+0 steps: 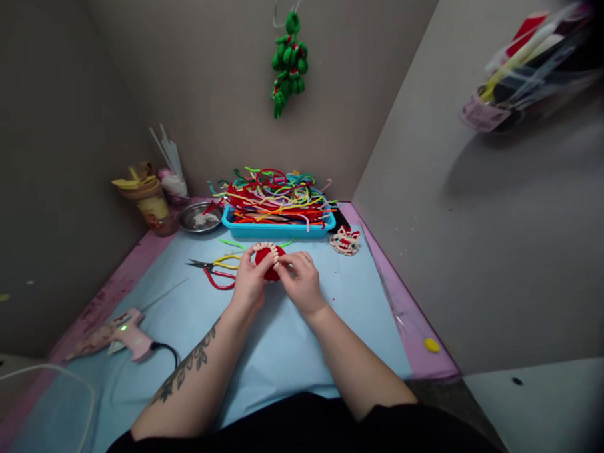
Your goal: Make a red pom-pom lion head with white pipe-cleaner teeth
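My left hand (251,277) grips a round red craft piece (272,273), thumb on its front. A cream braided strip (265,245) curves along the top of this piece and down its middle. On the other side, the fingers of my right hand (300,277) pinch the strip's lower end against the red surface. Both hands hold the work above the blue table cover (287,341). Close to my left hand lie scissors (206,265) with yellow and red handle loops, partly hidden by that hand. Green stems (233,243) lie just behind.
A blue tray (277,230) piled with colourful fuzzy stems stands at the back. Left of it are a metal dish (200,227) and a cup (153,205). A lit pink glue gun (134,335) lies left with its cord. A cream-and-red face ornament (345,241) sits right.
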`<action>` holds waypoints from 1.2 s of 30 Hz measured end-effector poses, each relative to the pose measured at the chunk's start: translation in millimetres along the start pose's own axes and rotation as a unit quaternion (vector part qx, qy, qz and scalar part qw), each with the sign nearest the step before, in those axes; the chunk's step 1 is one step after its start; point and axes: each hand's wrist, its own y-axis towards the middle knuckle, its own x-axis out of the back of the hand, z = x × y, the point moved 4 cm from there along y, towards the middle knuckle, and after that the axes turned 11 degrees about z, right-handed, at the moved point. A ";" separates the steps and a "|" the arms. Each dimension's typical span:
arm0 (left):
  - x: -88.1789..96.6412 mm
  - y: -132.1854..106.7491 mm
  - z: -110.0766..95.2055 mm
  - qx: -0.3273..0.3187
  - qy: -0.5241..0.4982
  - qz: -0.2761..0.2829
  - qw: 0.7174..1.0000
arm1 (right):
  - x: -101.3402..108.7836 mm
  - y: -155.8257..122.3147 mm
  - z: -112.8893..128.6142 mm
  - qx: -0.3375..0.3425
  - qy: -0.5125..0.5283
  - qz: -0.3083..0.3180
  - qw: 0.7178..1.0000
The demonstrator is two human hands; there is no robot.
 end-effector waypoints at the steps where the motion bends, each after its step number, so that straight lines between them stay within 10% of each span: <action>1: 0.3 0.0 0.1 0.000 0.002 0.001 1.000 | -0.1 -0.1 -0.5 0.000 0.000 -0.001 1.000; 36: 0.9 0.0 1.7 0.068 0.011 0.089 0.994 | 0.8 0.5 -8.7 -0.108 0.126 -0.028 0.986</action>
